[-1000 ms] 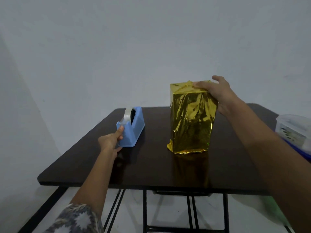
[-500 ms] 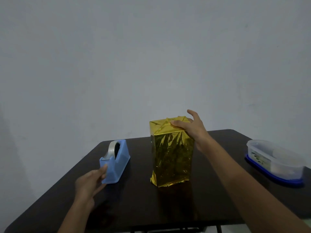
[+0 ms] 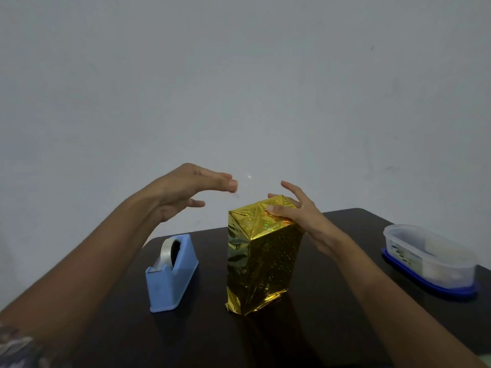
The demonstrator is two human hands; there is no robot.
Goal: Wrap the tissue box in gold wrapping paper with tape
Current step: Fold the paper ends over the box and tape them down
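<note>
The tissue box (image 3: 261,261), covered in shiny gold wrapping paper, stands upright in the middle of the dark table (image 3: 332,328). My right hand (image 3: 295,216) rests on its folded top end, thumb pressing the fold down at the front, fingers spread and fairly straight. My left hand (image 3: 186,189) hovers in the air just left of and above the box top, fingers stretched toward it and thumb apart below them. A faint strip of clear tape (image 3: 239,187) seems to stick to its fingertips. The blue tape dispenser (image 3: 171,272) sits on the table left of the box.
A clear plastic container with a blue lid underneath (image 3: 430,258) sits at the table's right edge. A plain pale wall lies behind the table. A patterned sleeve shows at the bottom left corner.
My left hand has left the tape dispenser and risen to the level of the box top. My right hand stays on the top of the box. The camera has tilted upward.
</note>
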